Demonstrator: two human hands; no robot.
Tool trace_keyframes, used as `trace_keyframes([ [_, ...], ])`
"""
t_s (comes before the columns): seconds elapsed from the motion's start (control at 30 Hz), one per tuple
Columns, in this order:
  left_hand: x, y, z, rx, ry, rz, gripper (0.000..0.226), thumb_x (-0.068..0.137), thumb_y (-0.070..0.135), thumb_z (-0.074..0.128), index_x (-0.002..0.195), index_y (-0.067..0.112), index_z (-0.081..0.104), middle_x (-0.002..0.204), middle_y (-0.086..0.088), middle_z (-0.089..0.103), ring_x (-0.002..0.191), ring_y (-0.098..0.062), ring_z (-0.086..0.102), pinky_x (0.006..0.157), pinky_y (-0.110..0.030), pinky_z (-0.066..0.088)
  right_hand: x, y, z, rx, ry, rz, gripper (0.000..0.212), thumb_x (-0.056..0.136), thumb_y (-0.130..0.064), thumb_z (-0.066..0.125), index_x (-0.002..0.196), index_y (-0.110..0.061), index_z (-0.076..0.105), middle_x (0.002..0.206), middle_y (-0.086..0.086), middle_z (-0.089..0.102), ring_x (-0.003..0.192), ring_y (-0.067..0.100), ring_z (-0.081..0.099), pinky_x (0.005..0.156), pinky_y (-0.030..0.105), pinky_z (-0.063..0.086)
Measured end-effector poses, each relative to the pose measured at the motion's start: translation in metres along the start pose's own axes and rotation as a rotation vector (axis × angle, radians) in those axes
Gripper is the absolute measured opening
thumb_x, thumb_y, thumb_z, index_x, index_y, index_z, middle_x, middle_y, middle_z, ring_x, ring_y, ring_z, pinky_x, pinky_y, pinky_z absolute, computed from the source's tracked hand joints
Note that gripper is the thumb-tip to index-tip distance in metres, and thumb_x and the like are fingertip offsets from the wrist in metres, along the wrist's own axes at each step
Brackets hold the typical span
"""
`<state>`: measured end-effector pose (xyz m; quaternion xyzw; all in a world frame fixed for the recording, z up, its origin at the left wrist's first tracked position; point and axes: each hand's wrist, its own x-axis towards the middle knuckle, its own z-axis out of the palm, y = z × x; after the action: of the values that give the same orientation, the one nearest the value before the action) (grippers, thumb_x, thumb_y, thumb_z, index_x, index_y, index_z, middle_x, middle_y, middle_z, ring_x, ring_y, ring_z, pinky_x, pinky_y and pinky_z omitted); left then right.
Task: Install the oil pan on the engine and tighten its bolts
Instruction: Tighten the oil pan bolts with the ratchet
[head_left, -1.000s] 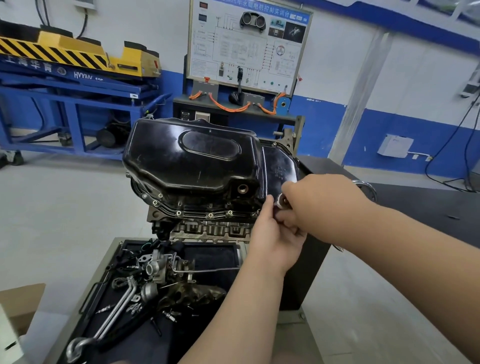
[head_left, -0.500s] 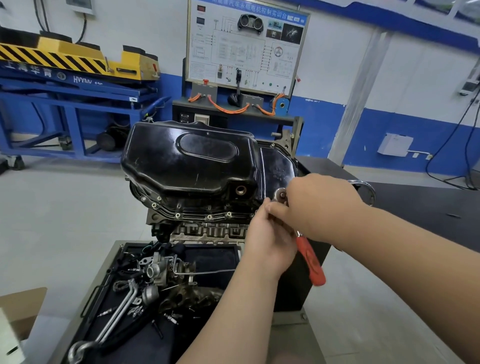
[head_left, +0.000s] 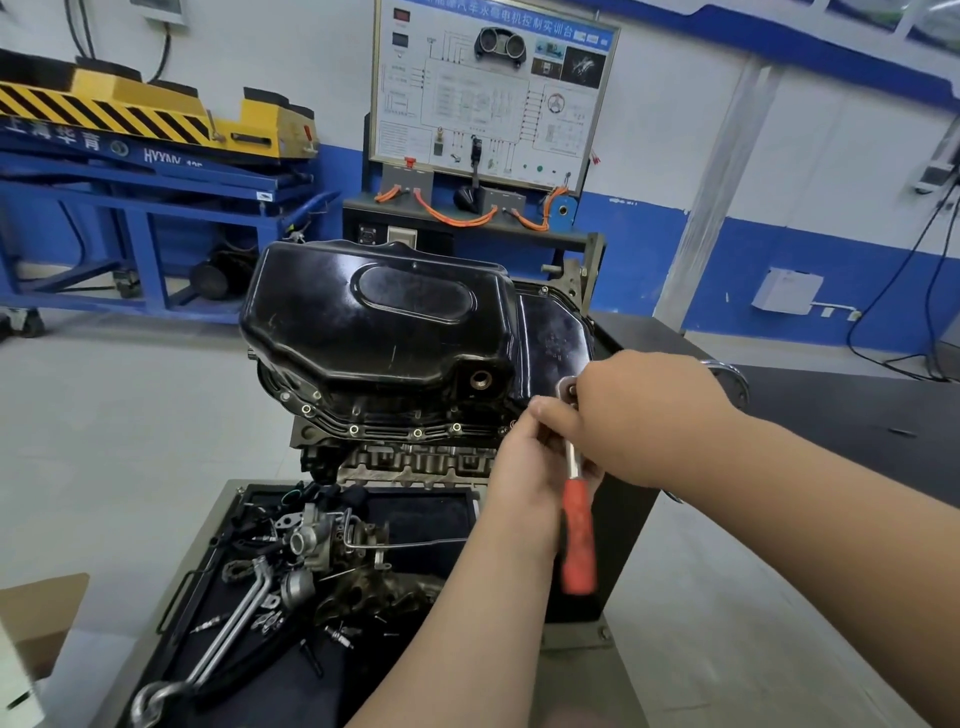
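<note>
Head view: the right hand (head_left: 649, 415) is clenched over the steel head of a ratchet wrench (head_left: 577, 535), thumb and fingers wrapped round it, at the near right corner of the oil pan (head_left: 379, 322). The red handle hangs straight down from the grip, between the two forearms. The left hand (head_left: 530, 467) reaches up just below and left of the grip with its back to the camera. Its fingertips are hidden behind the right thumb and the wrench shaft, so I cannot tell whether it pinches anything. The black pan sits on top of the engine (head_left: 415, 460), left of the grip. A row of bolts (head_left: 417, 433) shows along its near flange (the one under the wrench is covered by both hands). Below and left of the grip, a dark tray (head_left: 179, 597) holds loose engine parts, pipes and small fasteners, too tangled to tell apart. A cardboard box (head_left: 36, 608) is cut off at the far lower left. Beyond the pan stands a wiring training board (head_left: 493, 93) headed by Chinese characters too small to read surely. Far up-left, a blue lift (head_left: 156, 182) with a yellow-and-black striped ramp carries white lettering, roughly "HVYNV", partly blurred. Up-right of the grip, a white box (head_left: 787, 291) hangs on the blue wall band.
</note>
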<state>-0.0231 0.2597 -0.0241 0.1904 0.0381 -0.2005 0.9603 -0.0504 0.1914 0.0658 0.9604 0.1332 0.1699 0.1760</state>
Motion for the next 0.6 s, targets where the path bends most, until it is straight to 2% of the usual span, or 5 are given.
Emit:
trace_keyframes([
  [0.1,-0.001,-0.001,0.004,-0.024,0.023,-0.022,0.028,0.096,0.033,0.052,0.086,0.013,0.069,0.081,-0.005,0.069,0.07,-0.019,0.066,0.066,-0.032,0.052,0.0,-0.002,0.003,0.027,-0.005,0.024,0.057,0.087,-0.067,0.025,0.056,-0.022,0.041,0.054,-0.003,0.045,0.049,0.012,0.045,0.045,0.026,0.03],
  [0.23,0.0,-0.004,0.004,-0.017,0.071,-0.009,0.043,0.095,0.033,0.055,0.055,0.017,0.061,0.049,0.006,0.045,0.046,-0.008,0.043,0.067,-0.026,0.044,0.004,0.006,0.0,-0.047,0.006,-0.047,0.027,0.09,-0.043,0.049,0.079,-0.018,0.05,0.063,-0.005,0.042,0.054,0.012,0.042,0.048,0.026,0.032],
  [0.4,0.001,-0.007,0.007,0.0,0.082,-0.005,0.039,0.093,0.04,0.055,0.061,0.019,0.054,0.049,0.008,0.035,0.044,-0.007,0.033,0.061,-0.023,0.042,0.002,0.009,-0.001,-0.146,0.06,-0.24,0.018,0.086,-0.022,0.056,0.1,-0.023,0.046,0.091,-0.005,0.051,0.09,0.018,0.05,0.076,0.032,0.033],
  [0.53,0.002,-0.007,0.002,-0.046,0.024,0.012,0.038,0.098,0.037,0.047,0.078,0.013,0.07,0.083,-0.005,0.067,0.086,-0.021,0.062,0.096,-0.038,0.044,-0.001,0.007,0.003,-0.052,-0.005,-0.079,0.037,0.095,-0.051,0.034,0.07,-0.026,0.042,0.063,-0.007,0.044,0.053,0.011,0.04,0.057,0.028,0.03],
  [0.6,0.002,-0.005,0.003,-0.043,0.002,0.004,0.035,0.098,0.031,0.047,0.083,0.011,0.071,0.088,-0.006,0.069,0.086,-0.021,0.064,0.088,-0.036,0.048,-0.001,0.005,0.006,-0.001,-0.028,-0.012,0.051,0.094,-0.059,0.024,0.058,-0.025,0.037,0.057,-0.005,0.042,0.05,0.01,0.038,0.046,0.026,0.025],
])
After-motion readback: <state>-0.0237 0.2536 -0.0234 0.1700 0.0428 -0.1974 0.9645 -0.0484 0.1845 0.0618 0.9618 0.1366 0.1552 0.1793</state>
